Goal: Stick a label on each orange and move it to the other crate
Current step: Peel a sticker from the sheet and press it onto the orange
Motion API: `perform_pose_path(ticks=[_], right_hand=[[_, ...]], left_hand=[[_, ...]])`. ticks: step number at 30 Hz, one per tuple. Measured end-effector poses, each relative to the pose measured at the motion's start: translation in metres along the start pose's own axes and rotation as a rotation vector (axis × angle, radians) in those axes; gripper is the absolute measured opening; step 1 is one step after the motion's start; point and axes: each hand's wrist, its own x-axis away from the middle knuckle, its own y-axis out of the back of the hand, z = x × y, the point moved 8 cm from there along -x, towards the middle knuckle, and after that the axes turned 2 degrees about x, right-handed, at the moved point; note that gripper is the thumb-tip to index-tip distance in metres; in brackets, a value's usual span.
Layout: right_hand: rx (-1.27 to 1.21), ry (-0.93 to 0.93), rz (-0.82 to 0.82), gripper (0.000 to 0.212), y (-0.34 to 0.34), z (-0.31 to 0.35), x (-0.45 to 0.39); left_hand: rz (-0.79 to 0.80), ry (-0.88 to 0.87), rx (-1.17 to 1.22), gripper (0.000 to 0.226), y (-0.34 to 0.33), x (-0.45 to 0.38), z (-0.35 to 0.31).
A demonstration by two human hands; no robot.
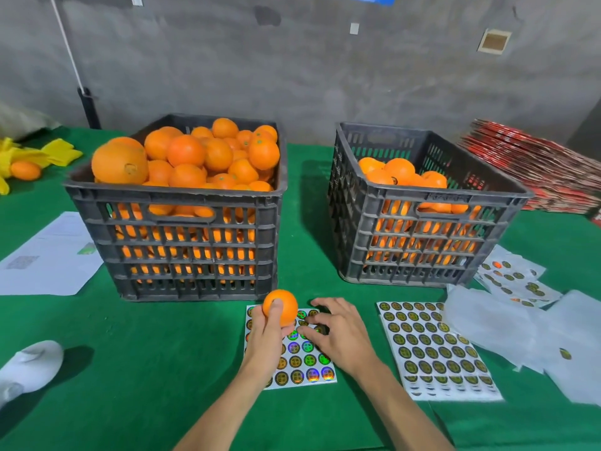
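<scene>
A green felt-like cloth covers the table (162,369), and on it stand two dark slatted plastic crates. The left crate (182,229) is heaped above its rim with round, lightly dimpled oranges; the right crate (422,236) is only partly filled, so it looks to be the destination. Just in front of them lie two glossy white sheets of round stickers: the near sheet (304,366), with holographic dots and several gaps in its upper rows, sits under the hands, and a fuller sheet (435,349) lies to its right. The left hand (268,333) grips a single orange (280,306) from below, thumb across its front, holding it just above the near sheet's top edge. The right hand (336,333) rests on that sheet with fingers curled toward a sticker; whether one is already pinched cannot be told. The step in hand seems to be peeling a label. The next move likely calls for lifting a thin sticker cleanly by its edge, then pressing it smooth onto the curved peel
</scene>
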Motion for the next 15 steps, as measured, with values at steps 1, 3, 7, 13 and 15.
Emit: perform_pose_path(ticks=[1,3,7,13,15], right_hand=[[0.012,0.006,-0.008,0.046,0.000,0.002,0.001],[0.020,0.013,-0.024,0.044,0.000,0.005,0.002],[-0.086,-0.036,-0.064,0.031,0.001,0.006,0.003],[-0.227,-0.110,-0.077,0.020,0.005,0.006,-0.001],[-0.346,-0.188,-0.197,0.017,0.019,0.001,0.001]], left_hand=[[0.000,-0.002,-0.002,0.032,0.000,0.000,0.000],[-0.001,-0.009,-0.002,0.033,0.000,0.001,0.000],[-0.011,-0.007,-0.008,0.033,0.001,0.001,0.001],[-0.007,0.007,-0.012,0.034,0.000,0.001,-0.001],[0.008,0.001,-0.003,0.031,-0.001,0.003,-0.004]])
